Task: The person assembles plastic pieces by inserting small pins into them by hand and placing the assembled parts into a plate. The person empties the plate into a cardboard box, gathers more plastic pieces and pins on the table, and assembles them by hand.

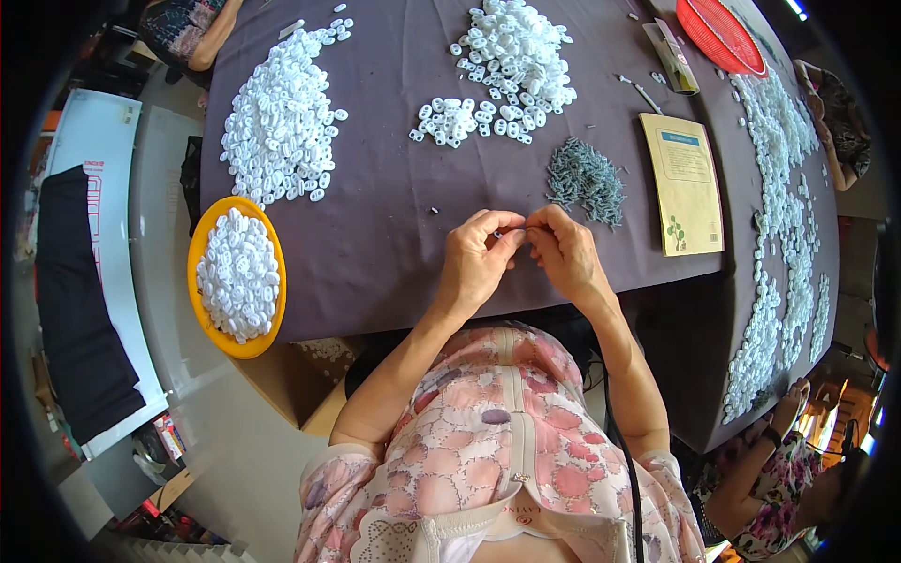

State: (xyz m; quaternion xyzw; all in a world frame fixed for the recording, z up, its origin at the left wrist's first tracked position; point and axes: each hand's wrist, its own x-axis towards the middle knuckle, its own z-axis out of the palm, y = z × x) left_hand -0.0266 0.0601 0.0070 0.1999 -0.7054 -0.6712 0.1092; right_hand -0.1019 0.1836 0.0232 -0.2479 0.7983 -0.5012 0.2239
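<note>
My left hand and my right hand meet above the near part of the dark tablecloth, fingertips pinched together. Whatever sits between the fingers is too small and covered to name; a tiny dark bit shows by the left fingers. Just beyond my right hand lies a heap of small grey screw-like pins. Farther off, a small cluster of white oval plastic pieces with two holes lies beside a larger pile of the same pieces. One small loose dark piece rests left of my hands.
A yellow oval basin full of white pieces stands at the table's left corner, below another white pile. To the right are a yellow-tan booklet, a red basket and more white pieces. Other people sit around the table.
</note>
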